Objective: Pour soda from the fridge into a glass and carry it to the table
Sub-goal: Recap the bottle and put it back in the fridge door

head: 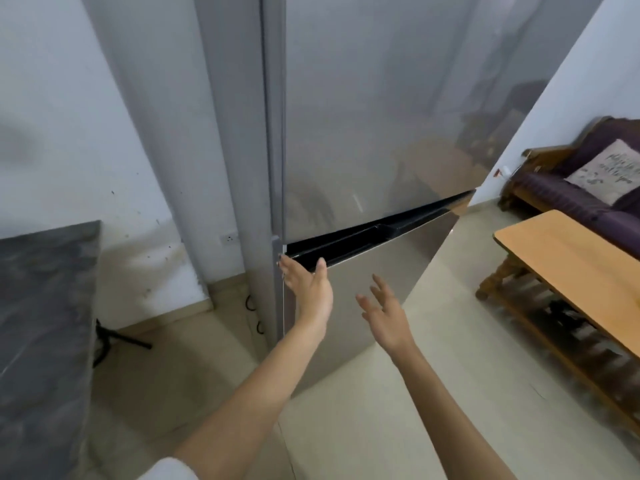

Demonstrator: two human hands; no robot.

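A tall silver fridge (363,116) fills the middle of the head view, both doors closed, with a black handle groove (374,235) between the upper and lower door. My left hand (306,284) is open, palm up, its fingertips at the left end of that groove by the door's edge. My right hand (386,315) is open with fingers spread, in front of the lower door (381,271) and holding nothing. No soda and no glass are in view.
A dark marbled counter (41,306) stands at the left. A low wooden table (571,258) stands at the right, with a purple sofa (568,199) and a cushion (609,171) behind it. Black tripod legs (117,336) and cables lie on the tiled floor (381,427) beside the fridge.
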